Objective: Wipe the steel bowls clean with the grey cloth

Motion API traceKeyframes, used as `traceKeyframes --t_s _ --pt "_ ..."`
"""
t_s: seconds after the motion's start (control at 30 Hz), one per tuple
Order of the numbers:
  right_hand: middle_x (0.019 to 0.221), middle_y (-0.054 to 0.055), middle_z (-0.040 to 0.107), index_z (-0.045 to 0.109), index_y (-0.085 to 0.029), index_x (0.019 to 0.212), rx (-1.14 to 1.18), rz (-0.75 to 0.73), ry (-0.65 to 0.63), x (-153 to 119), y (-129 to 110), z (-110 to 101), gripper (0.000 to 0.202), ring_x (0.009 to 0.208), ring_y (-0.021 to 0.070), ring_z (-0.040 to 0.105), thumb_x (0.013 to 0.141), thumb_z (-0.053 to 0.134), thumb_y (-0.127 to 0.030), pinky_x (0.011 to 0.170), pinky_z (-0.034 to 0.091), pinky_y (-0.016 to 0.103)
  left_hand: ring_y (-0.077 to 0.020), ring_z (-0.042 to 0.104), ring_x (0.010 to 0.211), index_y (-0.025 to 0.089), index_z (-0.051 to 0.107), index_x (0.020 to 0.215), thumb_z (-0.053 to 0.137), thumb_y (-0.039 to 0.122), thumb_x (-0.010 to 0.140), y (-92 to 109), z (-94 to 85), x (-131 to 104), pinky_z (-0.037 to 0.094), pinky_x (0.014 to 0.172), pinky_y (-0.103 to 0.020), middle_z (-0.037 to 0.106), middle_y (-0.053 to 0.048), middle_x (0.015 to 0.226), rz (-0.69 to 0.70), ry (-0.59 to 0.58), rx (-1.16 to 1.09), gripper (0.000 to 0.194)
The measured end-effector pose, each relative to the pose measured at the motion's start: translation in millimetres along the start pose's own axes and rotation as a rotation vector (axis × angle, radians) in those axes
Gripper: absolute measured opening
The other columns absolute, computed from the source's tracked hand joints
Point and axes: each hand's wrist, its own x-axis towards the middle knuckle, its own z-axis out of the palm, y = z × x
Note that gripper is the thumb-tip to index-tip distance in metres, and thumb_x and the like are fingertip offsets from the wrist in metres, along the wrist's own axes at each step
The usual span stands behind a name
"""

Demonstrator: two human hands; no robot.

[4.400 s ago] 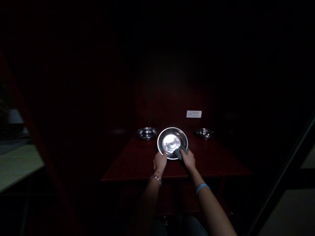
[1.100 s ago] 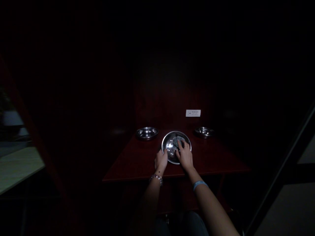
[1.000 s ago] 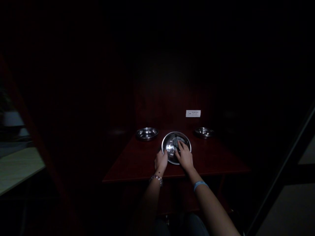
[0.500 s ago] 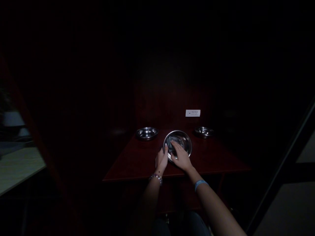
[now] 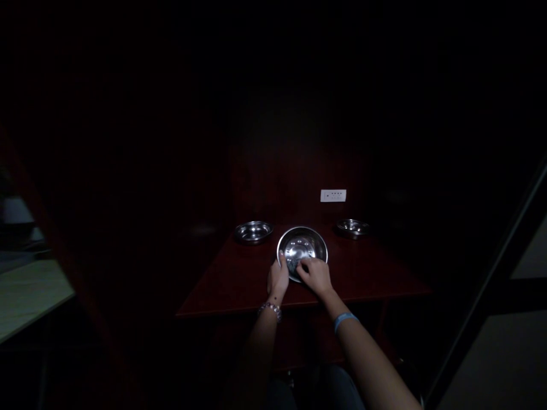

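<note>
A shiny metal bowl [image 5: 314, 242] is tilted toward me above the front of the dark red table. My left hand [image 5: 278, 278] grips its left rim, thumb on the inner wall and fingers behind. Inside the bowl's lower part, my right hand [image 5: 315, 275] has its fingers curled in a pinch on a greyish cloth [image 5: 292, 266]. Only a small part of the cloth shows; the rest is under the fingers.
Two more metal bowls stand farther back on the table [image 5: 363, 267]: a left bowl [image 5: 253, 232] and a right bowl [image 5: 352, 228]. A white power socket [image 5: 333, 196] is on the back wall. A pale tabletop [image 5: 32, 296] lies at far left.
My right hand has gone from spread flat on the cloth to curled, lower in the bowl. The cloth is bunched lower, baring the bowl's bottom. My left hand keeps its grip.
</note>
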Motion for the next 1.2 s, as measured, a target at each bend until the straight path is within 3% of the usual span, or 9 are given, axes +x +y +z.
traceKeyframes --t_s 0.33,0.77,1.0,1.2 --pt "0.088 0.009 0.077 0.076 -0.021 0.087 -0.14 0.145 0.069 0.5 -2.7 -1.6 0.037 0.085 0.0219 0.068 0.098 0.046 -0.04 0.083 0.044 0.034 -0.03 0.068 0.107 0.014 0.068 0.121 0.012 0.061 0.099 1.8 -0.8 -1.6 0.05 0.09 -0.036 0.072 -0.018 0.117 -0.021 -0.05 0.053 0.076" --pt "0.093 0.011 0.077 0.074 -0.019 0.092 -0.124 0.184 0.114 0.7 1.1 5.5 0.037 0.085 0.0227 0.068 0.099 0.041 -0.032 0.107 0.031 0.044 -0.0317 0.068 0.109 0.014 0.068 0.122 0.014 0.06 0.099 4.8 -1.4 -3.3 0.05 0.089 -0.035 0.072 -0.019 0.118 -0.035 -0.057 0.057 0.075" --pt "0.124 0.013 0.07 0.064 -0.017 0.126 -0.089 0.172 0.172 1.7 4.4 10.5 0.039 0.114 0.0261 0.062 0.096 0.044 -0.032 0.113 0.024 0.047 -0.029 0.068 0.11 0.017 0.067 0.126 0.015 0.059 0.099 3.4 -0.3 -1.8 0.049 0.091 -0.034 0.071 -0.017 0.119 -0.042 -0.047 0.059 0.072" --pt "0.131 0.016 0.065 0.056 -0.012 0.136 -0.068 0.139 0.14 3.2 11.4 18.0 0.049 0.123 0.0265 0.057 0.095 0.047 -0.037 0.114 0.026 0.045 -0.029 0.067 0.111 0.014 0.065 0.127 0.013 0.06 0.099 1.0 1.7 0.1 0.049 0.09 -0.032 0.071 -0.018 0.121 -0.03 -0.033 0.049 0.075"
